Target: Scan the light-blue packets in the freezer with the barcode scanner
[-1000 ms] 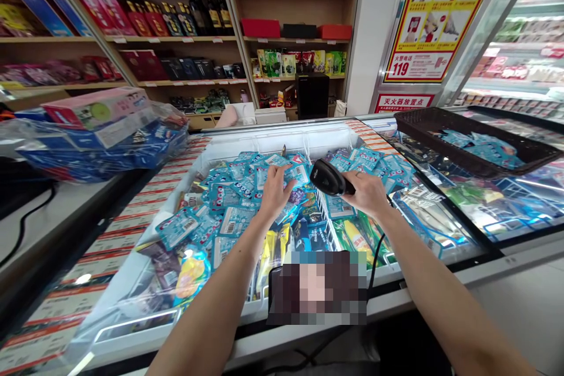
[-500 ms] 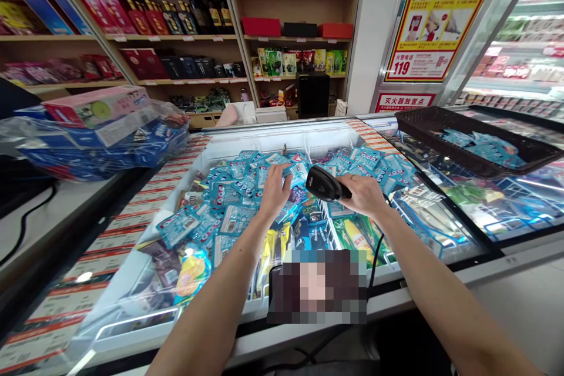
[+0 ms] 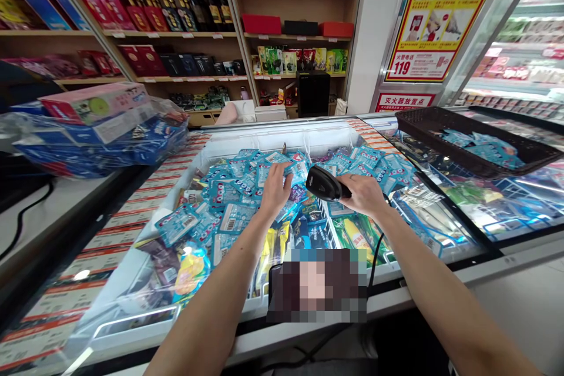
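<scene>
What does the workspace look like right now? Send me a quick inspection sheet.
surface: white chest freezer, open, packed with goods
job's things: light-blue foil packets heaped inside; black handheld barcode scanner
hands: left hand spread on the packets; right hand gripping the scanner
clutter: plastic-wrapped blue cartons at left; black plastic basket on glass at right
cables: thin black cable running down below the right hand
surroundings: wooden shelves of boxes and bottles; red-and-yellow poster
</scene>
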`<state>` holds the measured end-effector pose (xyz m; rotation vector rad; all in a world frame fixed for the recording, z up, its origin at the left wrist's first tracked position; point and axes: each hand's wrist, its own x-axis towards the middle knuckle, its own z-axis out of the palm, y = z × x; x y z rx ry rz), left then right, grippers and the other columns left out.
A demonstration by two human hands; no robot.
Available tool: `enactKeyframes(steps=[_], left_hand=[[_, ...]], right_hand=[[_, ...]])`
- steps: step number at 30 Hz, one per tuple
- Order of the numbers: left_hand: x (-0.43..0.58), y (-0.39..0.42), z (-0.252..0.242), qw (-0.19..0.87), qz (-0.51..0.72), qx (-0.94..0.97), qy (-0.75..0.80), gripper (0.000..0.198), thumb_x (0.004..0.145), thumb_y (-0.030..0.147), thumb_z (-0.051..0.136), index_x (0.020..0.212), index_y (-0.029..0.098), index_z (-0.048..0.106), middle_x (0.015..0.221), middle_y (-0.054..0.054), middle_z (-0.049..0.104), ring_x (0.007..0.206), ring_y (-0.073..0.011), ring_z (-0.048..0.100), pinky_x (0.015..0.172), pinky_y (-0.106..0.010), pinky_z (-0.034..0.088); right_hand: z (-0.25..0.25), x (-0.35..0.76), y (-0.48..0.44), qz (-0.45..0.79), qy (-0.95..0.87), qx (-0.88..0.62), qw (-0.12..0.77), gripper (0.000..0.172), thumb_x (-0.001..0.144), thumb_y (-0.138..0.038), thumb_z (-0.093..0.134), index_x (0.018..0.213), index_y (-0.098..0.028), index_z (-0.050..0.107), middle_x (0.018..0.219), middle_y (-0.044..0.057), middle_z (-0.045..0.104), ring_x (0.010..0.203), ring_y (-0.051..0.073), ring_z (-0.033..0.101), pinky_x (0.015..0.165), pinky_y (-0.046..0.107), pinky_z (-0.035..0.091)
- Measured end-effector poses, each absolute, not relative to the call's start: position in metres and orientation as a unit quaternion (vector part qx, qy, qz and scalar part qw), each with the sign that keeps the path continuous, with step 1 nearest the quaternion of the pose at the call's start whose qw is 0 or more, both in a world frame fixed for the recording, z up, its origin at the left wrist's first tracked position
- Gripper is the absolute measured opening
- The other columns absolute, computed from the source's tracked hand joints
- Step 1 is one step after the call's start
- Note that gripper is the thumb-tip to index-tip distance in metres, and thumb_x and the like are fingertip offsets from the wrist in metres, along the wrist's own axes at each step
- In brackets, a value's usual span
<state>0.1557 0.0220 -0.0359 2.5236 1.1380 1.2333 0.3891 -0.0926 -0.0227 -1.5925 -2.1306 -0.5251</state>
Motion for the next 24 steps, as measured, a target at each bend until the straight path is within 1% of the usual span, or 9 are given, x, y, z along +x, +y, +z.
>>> enactKeyframes(steps=[7,10,16,19,22,24], left_hand=[[0.157,0.021,-0.036,0.043,0.402,0.834,0.376,0.029,0.091,0.029,0.036,0.117,0.021,0.045,0.109,-0.009,0.052,0.105,-0.0204,0.050,0.087,-0.035,0.043],[0.158,0.020,-0.035,0.012,0.394,0.832,0.390,0.031,0.091,0.028,0.035,0.119,0.019,0.045,0.110,-0.010,0.053,0.105,-0.0214,0.051,0.086,-0.035,0.043],[0.150,0.017,-0.030,-0.101,0.361,0.787,0.489,0.037,0.088,0.030,0.041,0.122,0.019,0.045,0.106,-0.013,0.055,0.101,-0.0290,0.051,0.085,-0.044,0.040],[0.144,0.016,-0.027,-0.137,0.355,0.773,0.508,0.035,0.086,0.029,0.044,0.119,0.021,0.048,0.113,-0.014,0.054,0.105,-0.0323,0.049,0.086,-0.048,0.037],[0.144,0.014,-0.024,-0.155,0.343,0.787,0.488,0.028,0.086,0.025,0.042,0.112,0.024,0.053,0.122,-0.012,0.051,0.110,-0.0327,0.046,0.089,-0.050,0.034],[0.147,0.012,-0.025,-0.149,0.328,0.813,0.457,0.027,0.086,0.022,0.039,0.107,0.026,0.056,0.122,-0.010,0.052,0.112,-0.0311,0.046,0.091,-0.050,0.033]], right_hand=[[-0.024,0.390,-0.092,-0.191,-0.766,-0.578,0.209,0.030,0.079,-0.035,0.054,0.105,-0.022,0.060,0.087,0.002,0.067,0.077,0.016,0.060,0.062,0.025,0.033],[-0.023,0.391,-0.092,-0.210,-0.743,-0.594,0.227,0.031,0.079,-0.035,0.053,0.107,-0.022,0.060,0.086,0.002,0.066,0.077,0.017,0.060,0.063,0.025,0.034],[-0.021,0.399,-0.090,-0.242,-0.644,-0.671,0.278,0.030,0.080,-0.037,0.052,0.102,-0.020,0.062,0.084,0.005,0.066,0.075,0.018,0.060,0.059,0.026,0.032],[-0.020,0.402,-0.090,-0.250,-0.612,-0.691,0.292,0.031,0.079,-0.039,0.053,0.102,-0.020,0.062,0.083,0.005,0.066,0.075,0.019,0.060,0.058,0.026,0.031],[-0.019,0.402,-0.090,-0.249,-0.607,-0.695,0.293,0.031,0.078,-0.039,0.055,0.101,-0.021,0.062,0.082,0.005,0.066,0.076,0.020,0.060,0.058,0.026,0.032],[-0.018,0.401,-0.090,-0.245,-0.610,-0.697,0.289,0.029,0.078,-0.038,0.055,0.100,-0.021,0.062,0.084,0.005,0.067,0.075,0.019,0.060,0.059,0.026,0.032]])
